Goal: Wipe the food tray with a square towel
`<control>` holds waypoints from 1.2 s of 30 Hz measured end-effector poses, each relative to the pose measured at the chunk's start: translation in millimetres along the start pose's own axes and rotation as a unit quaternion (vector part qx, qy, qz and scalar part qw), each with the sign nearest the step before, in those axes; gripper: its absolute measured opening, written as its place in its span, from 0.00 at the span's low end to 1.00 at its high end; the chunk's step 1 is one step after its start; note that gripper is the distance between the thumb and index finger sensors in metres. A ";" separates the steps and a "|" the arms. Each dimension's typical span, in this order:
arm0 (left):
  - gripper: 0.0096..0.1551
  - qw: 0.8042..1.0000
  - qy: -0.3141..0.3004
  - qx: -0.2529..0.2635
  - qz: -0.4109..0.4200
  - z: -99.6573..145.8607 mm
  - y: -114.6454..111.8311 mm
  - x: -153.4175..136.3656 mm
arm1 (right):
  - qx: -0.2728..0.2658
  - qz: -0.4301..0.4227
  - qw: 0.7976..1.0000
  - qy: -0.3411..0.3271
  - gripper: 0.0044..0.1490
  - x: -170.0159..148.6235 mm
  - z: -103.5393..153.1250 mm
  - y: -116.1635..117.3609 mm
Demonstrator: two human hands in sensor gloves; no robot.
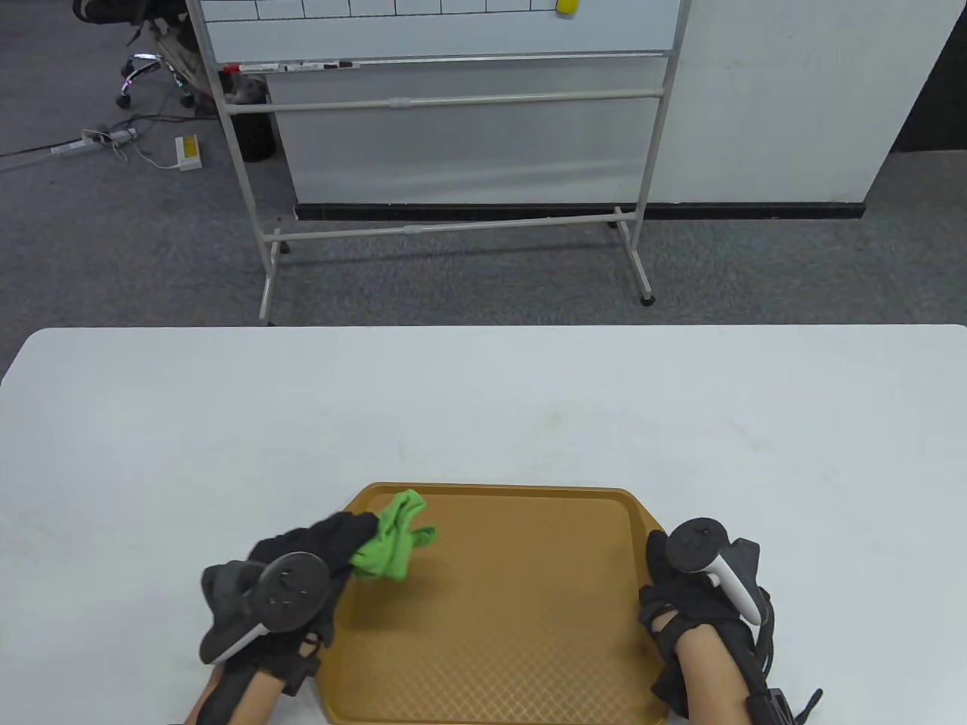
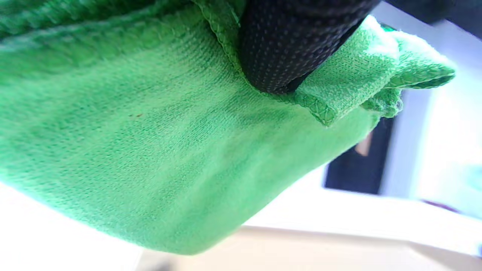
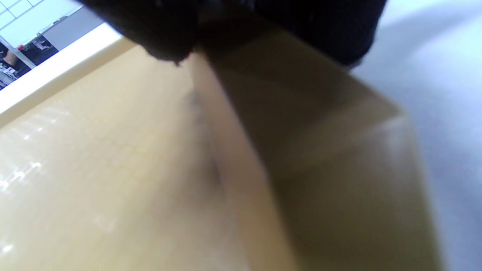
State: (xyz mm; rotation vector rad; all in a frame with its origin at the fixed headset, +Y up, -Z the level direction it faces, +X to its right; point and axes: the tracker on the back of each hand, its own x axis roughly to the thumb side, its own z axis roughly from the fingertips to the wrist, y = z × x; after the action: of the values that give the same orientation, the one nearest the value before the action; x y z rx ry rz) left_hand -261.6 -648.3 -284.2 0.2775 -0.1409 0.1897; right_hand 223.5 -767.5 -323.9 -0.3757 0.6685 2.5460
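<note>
left hand [image 1: 302,559] has its fingers clamped on the bunched green towel [image 1: 393,540] over the tray's [image 1: 529,604] far-left corner; bare tray stretches rightward. right hand [image 1: 695,596] seems to grip the right rim.

I am working in an office or meeting room: beyond my hands a rolling whiteboard [image 1: 438,30] is standing on grey carpet [image 1: 151,249], a power strip [image 1: 91,141] lying near an office chair [image 1: 143,68].
</note>
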 end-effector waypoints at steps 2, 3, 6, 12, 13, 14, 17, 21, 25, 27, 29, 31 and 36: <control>0.31 0.997 0.056 0.012 -0.050 -1.4 4.2 -25.5 | -0.001 -0.001 1.000 0.001 0.47 0.3 0.2 0.3; 0.31 0.995 0.077 0.009 -0.067 -2.6 1.4 -35.4 | -0.002 -0.001 1.000 0.002 0.47 0.3 0.2 0.4; 0.33 0.982 0.143 -0.069 -0.100 -10.6 -36.5 -71.8 | -0.006 0.001 1.000 0.003 0.48 0.4 0.4 1.0; 0.48 0.857 0.236 -0.454 0.059 6.8 -138.3 -133.1 | -0.008 -0.001 1.000 -0.001 0.48 -1.5 0.5 2.4; 0.48 0.873 0.239 -0.414 0.096 6.4 -136.4 -136.6 | -0.008 -0.001 1.000 -0.001 0.48 -1.8 0.8 2.7; 0.48 0.879 0.248 -0.393 0.106 6.1 -134.0 -137.0 | -0.008 0.000 1.000 -0.002 0.48 -1.9 1.0 2.9; 0.48 0.884 0.227 -0.397 0.100 5.0 -127.7 -137.9 | -0.010 0.005 1.000 -0.003 0.49 -1.2 1.4 4.0; 0.47 0.894 0.239 -0.317 0.210 5.6 -102.8 -147.1 | -0.010 0.001 1.000 -0.005 0.50 -1.7 2.7 4.0; 0.45 0.902 0.214 -0.184 0.326 7.9 -59.8 -148.6 | -0.034 -0.003 0.999 -0.018 0.49 2.5 12.5 -0.6; 0.44 0.919 0.174 -0.131 0.328 7.2 -42.2 -138.9 | -0.060 0.003 0.997 -0.046 0.49 10.5 20.2 -4.6; 0.44 0.933 0.124 -0.094 0.325 5.4 -28.8 -121.4 | -0.095 -0.002 0.990 -0.102 0.48 22.3 28.9 -7.5; 0.44 0.939 0.064 -0.068 0.331 3.4 -21.2 -98.7 | -0.122 -0.014 0.976 -0.180 0.48 37.2 38.6 -7.4; 0.44 0.949 -0.090 -0.037 0.301 5.4 -20.6 -30.3 | -0.155 -0.002 0.903 -0.401 0.46 77.0 62.9 4.2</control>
State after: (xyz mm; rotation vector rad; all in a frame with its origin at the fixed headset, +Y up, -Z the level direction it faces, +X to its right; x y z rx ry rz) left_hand -287.5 -674.3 -289.3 0.1702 -0.4142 0.7654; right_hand 147.4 -709.0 -297.8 0.5618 -0.0539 2.4803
